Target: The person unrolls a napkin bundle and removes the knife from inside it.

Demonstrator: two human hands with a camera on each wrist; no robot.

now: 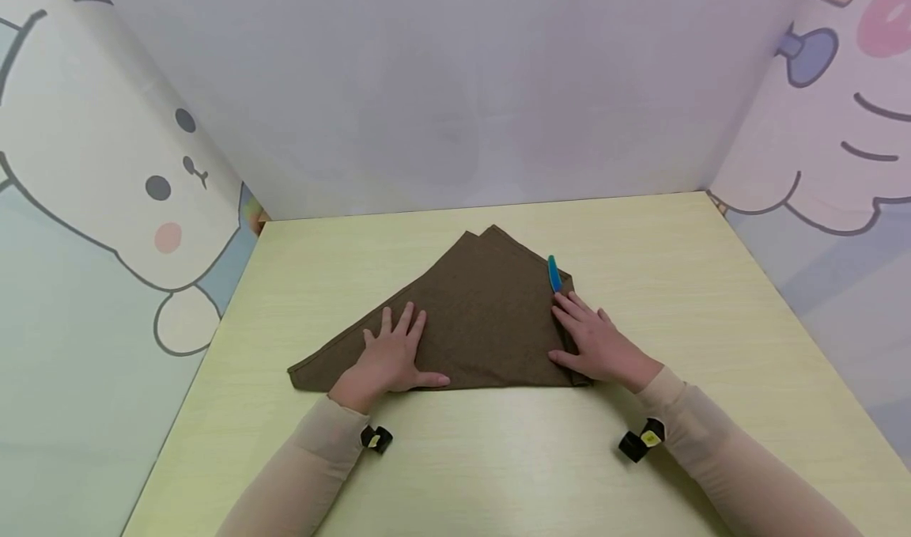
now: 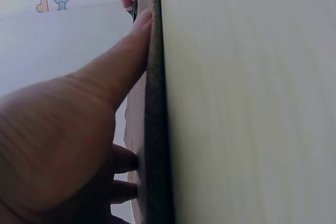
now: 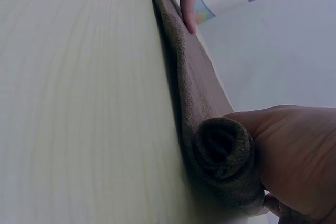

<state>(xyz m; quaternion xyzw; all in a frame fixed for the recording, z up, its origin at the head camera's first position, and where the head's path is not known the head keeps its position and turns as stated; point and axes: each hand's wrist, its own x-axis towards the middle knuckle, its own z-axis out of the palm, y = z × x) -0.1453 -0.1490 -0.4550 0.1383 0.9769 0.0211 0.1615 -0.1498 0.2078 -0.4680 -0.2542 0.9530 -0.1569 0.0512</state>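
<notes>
A brown towel (image 1: pixel 491 315), folded into a broad, roughly triangular shape, lies on the table. Its right end is turned up into a small roll (image 3: pixel 223 148), the open spiral showing in the right wrist view. My left hand (image 1: pixel 391 359) rests palm down on the left part, fingers spread and thumb along the front edge. Over the rolled end lies my right hand (image 1: pixel 601 343), its fingers extended forward and its thumb on the towel left of the roll. A slim blue, teal-tipped object (image 1: pixel 554 274) sticks out just beyond the right fingertips; its lower part is hidden.
The pale wood-grain table (image 1: pixel 491 474) extends around the towel. A plain white panel (image 1: pixel 441 94) rises behind the far edge, and cartoon-printed panels (image 1: pixel 92 189) stand on both sides. Each sleeve carries a small black wrist device (image 1: pixel 643 440).
</notes>
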